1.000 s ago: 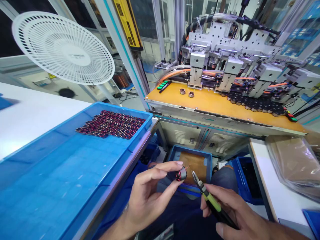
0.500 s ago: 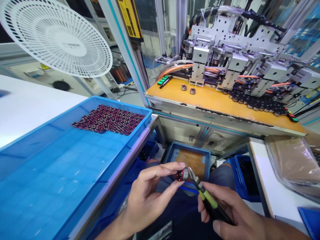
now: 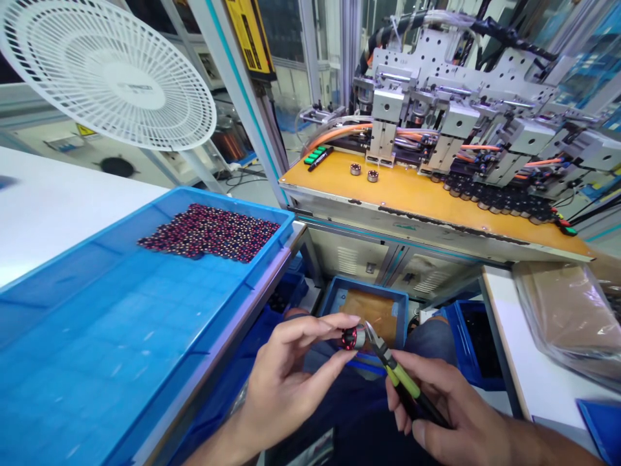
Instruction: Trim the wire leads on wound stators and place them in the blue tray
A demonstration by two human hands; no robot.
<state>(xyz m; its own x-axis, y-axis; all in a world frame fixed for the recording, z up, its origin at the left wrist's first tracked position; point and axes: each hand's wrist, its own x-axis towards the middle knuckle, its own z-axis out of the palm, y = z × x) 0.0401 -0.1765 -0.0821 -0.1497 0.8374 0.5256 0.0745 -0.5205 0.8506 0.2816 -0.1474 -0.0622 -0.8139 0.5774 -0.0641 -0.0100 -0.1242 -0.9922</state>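
Note:
Between the thumb and fingers of my left hand (image 3: pixel 291 372) is a small round motor stator (image 3: pixel 353 338), a metal ring with reddish windings facing left. My right hand (image 3: pixel 451 401) is wrapped around cutting pliers (image 3: pixel 400 375) with green and black handles. The plier jaws point up and left, close beside the stator's right side; whether they touch it or a thin wire there, I cannot tell. Below both hands a blue bin (image 3: pixel 405 304) with brown card inside stands between the knees.
At left a large blue tray (image 3: pixel 121 310) holds many similar small wound parts (image 3: pixel 213 232). A white fan (image 3: pixel 130 84) stands behind it. Ahead, two stators (image 3: pixel 372 176) and a row of black-topped parts (image 3: pixel 495 194) sit on a machine's orange worktop (image 3: pixel 330 184). Plastic-wrapped packs (image 3: pixel 557 310) lie at right.
The stator stays in my left hand. The pliers have shifted very slightly at its right side; little else differs.

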